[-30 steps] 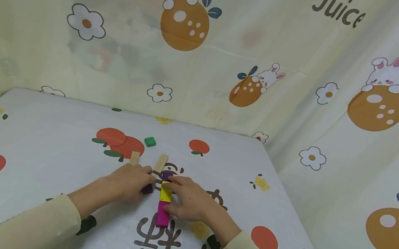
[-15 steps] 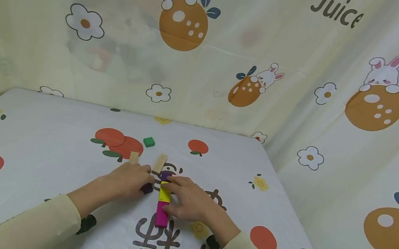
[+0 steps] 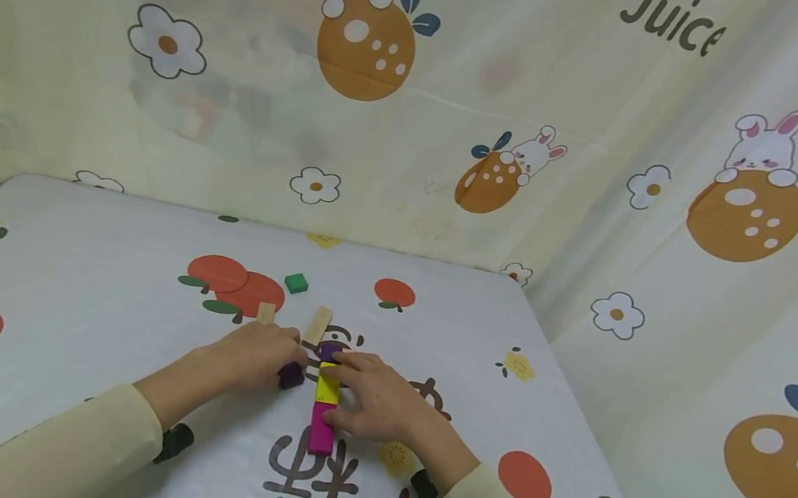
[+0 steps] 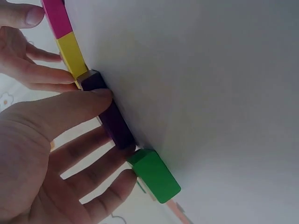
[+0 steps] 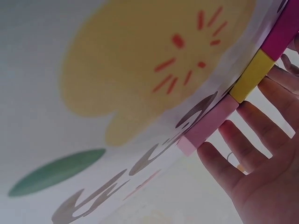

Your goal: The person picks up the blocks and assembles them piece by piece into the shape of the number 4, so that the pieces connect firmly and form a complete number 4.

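Note:
My left hand point(image 3: 256, 356) pinches a dark purple block point(image 4: 114, 119) between thumb and fingers, just left of a row of blocks. The row runs away from me: a magenta block point(image 3: 322, 428) nearest, then a yellow block point(image 3: 328, 387), with a purple piece point(image 3: 330, 351) at its far end. From the right, my right hand point(image 3: 383, 398) touches the row with extended fingers, the thumb at the magenta block and the forefinger on the yellow one. In the right wrist view, a pink block point(image 5: 208, 126) adjoins the yellow one, with fingertips along its side.
A green block point(image 3: 296, 283) lies farther back on the white patterned tablecloth point(image 3: 101, 269). Two pale wooden pieces, one beyond the left hand point(image 3: 265, 313) and a slanted wooden piece point(image 3: 319, 327), lie near the row's far end. A printed curtain point(image 3: 234, 118) hangs behind the table.
The head view has shifted slightly. Both hands stay nearly in place, and a little more of the dark purple block shows under the left hand.

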`<action>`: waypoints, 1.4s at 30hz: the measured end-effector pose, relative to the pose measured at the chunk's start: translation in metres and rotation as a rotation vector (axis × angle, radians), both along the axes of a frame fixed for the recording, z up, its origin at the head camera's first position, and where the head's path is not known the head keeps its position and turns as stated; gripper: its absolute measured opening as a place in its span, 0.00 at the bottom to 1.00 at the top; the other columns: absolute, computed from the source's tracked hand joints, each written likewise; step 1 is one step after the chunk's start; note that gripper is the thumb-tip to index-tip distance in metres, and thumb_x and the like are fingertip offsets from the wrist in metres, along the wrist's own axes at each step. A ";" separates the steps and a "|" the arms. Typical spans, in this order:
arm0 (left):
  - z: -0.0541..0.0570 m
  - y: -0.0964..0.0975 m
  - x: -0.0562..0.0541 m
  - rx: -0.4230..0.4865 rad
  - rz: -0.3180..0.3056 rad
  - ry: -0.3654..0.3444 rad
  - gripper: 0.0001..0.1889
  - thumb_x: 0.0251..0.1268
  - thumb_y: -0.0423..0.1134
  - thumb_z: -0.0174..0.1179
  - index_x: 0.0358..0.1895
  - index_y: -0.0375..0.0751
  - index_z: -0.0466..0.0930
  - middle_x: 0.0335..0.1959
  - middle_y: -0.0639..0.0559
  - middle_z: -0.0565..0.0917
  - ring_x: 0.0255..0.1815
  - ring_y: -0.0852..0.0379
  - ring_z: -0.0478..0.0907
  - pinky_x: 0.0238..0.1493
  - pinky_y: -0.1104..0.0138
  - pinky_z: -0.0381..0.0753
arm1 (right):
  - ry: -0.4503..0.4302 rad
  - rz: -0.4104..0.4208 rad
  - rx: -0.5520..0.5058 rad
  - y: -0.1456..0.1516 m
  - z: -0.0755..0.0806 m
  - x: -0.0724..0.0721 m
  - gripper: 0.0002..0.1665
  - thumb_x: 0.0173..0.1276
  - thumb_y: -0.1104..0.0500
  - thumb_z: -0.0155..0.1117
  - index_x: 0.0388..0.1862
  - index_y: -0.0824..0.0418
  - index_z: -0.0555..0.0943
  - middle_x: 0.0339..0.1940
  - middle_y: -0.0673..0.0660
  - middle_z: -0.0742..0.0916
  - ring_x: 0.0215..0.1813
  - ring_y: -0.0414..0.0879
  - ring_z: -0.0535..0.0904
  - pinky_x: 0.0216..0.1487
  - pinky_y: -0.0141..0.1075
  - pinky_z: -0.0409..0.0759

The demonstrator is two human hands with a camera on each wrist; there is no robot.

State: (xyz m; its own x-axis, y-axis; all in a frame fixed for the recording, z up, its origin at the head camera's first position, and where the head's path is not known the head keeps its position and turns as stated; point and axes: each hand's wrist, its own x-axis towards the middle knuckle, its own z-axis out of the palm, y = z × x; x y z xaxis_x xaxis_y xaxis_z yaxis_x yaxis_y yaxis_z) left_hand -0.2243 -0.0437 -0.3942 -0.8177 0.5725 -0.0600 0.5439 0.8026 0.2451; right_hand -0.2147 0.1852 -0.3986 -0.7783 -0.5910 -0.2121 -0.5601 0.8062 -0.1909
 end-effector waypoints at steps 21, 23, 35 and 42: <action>0.000 0.010 -0.011 0.009 0.068 0.000 0.14 0.61 0.38 0.75 0.50 0.49 0.91 0.35 0.52 0.83 0.35 0.55 0.76 0.43 0.60 0.84 | -0.002 -0.005 -0.005 0.002 0.002 0.002 0.35 0.70 0.39 0.67 0.75 0.42 0.74 0.81 0.50 0.70 0.83 0.50 0.62 0.79 0.53 0.66; 0.000 0.011 -0.013 0.002 0.076 0.003 0.14 0.61 0.39 0.75 0.50 0.48 0.91 0.35 0.53 0.84 0.35 0.55 0.76 0.43 0.60 0.84 | -0.002 -0.002 -0.005 0.002 0.002 0.002 0.35 0.70 0.39 0.67 0.74 0.43 0.75 0.81 0.50 0.70 0.83 0.50 0.62 0.79 0.53 0.66; 0.001 0.013 -0.026 -0.073 0.096 0.013 0.13 0.62 0.43 0.74 0.48 0.45 0.90 0.31 0.53 0.83 0.34 0.55 0.75 0.39 0.62 0.79 | -0.005 0.000 0.001 0.002 0.001 0.001 0.35 0.70 0.39 0.66 0.75 0.42 0.75 0.81 0.50 0.70 0.82 0.50 0.62 0.79 0.52 0.66; 0.001 0.016 -0.029 -0.079 0.106 0.013 0.09 0.65 0.42 0.72 0.45 0.45 0.89 0.29 0.54 0.81 0.32 0.54 0.73 0.37 0.62 0.77 | -0.001 0.007 -0.005 0.002 0.001 0.001 0.35 0.70 0.39 0.67 0.75 0.42 0.74 0.81 0.50 0.70 0.82 0.50 0.62 0.79 0.52 0.66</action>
State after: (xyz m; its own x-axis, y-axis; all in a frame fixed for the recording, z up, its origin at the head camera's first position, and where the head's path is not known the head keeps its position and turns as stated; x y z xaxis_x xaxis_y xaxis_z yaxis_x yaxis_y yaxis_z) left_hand -0.2530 -0.0277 -0.3928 -0.8746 0.4764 -0.0902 0.4575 0.8724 0.1723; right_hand -0.2135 0.1875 -0.3975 -0.7739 -0.5974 -0.2103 -0.5655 0.8013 -0.1953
